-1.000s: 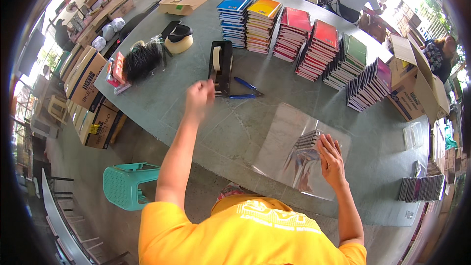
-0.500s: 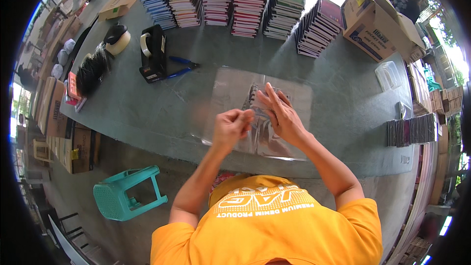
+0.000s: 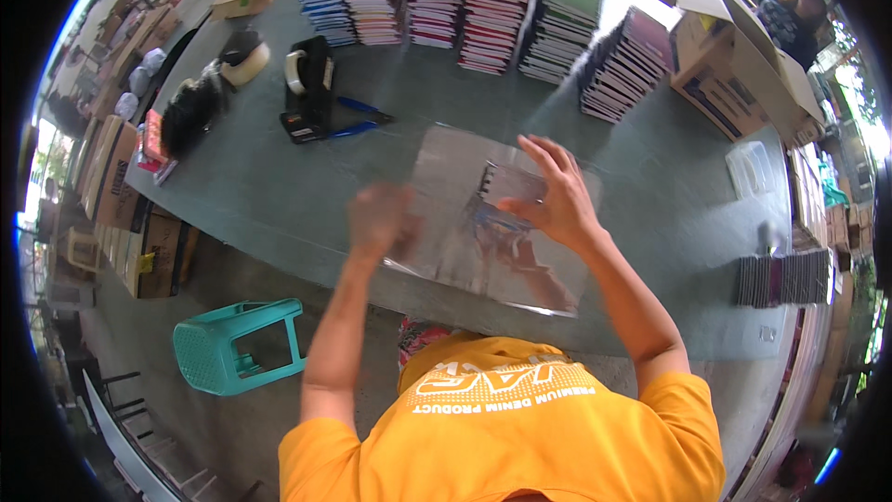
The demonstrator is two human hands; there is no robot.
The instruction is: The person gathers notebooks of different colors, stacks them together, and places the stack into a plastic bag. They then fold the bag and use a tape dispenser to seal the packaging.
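A stack of clear plastic sheets or bags lies on the table in front of me. On it rests a small dark notebook with black binding rings along its left edge; whether it is under or over the top film I cannot tell. My right hand hovers at the notebook's right side, thumb and fingers apart, the thumb near its lower edge. Smeared by motion, my left hand is at the left edge of the plastic, and its fingers cannot be made out.
Beyond the plastic are blue-handled pliers and a black tape dispenser. Several notebook stacks line the far side beside an open carton. Dark notebooks stand at right. A green stool is on the floor at left.
My left hand has moved left, away from the notebook's ringed edge. My right hand has opened from lying flat, its thumb now spread from the fingers. The whole view has shifted slightly.
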